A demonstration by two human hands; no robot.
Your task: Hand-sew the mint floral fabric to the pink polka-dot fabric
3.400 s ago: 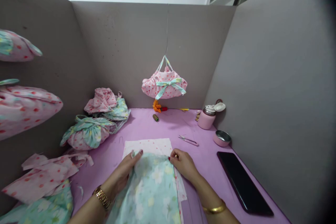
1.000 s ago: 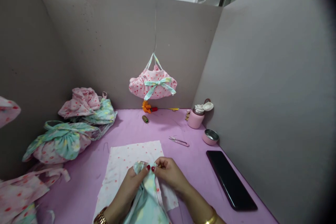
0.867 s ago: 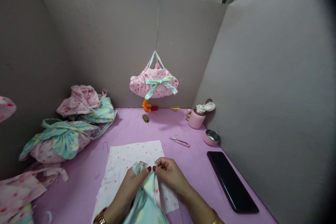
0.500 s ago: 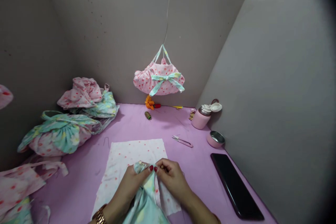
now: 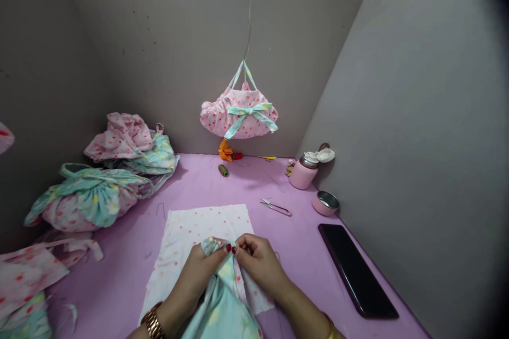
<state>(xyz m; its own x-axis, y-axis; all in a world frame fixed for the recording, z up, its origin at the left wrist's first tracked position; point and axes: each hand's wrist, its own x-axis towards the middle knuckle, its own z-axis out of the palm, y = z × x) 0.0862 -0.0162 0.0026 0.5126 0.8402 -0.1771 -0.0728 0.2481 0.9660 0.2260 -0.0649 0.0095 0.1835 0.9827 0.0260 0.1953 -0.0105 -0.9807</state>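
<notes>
My left hand [image 5: 199, 278] and my right hand [image 5: 256, 262] meet at the near middle of the purple table [image 5: 302, 238]. Both are closed in a pinch on the gathered top edge of a mint floral fabric piece [image 5: 222, 312], which bunches up between my fingertips. This fabric lies over a white sheet with pink dots [image 5: 191, 230], spread flat on the table. A gold watch is on my left wrist and a gold bangle on my right.
A finished pink dotted pouch [image 5: 238, 116] hangs on a cord at the back wall. Several fabric pouches [image 5: 91, 196] pile at the left. Thread snips [image 5: 276, 207], a thread spool [image 5: 223, 170], a pink flask [image 5: 304, 172], a small bowl [image 5: 326, 203] and a black phone [image 5: 356, 270] lie to the right.
The floral fabric, held flat by its corners 3.4 s ago, is now gathered into a bunch between both hands. Over the last second the hands barely moved; the view tilted slightly.
</notes>
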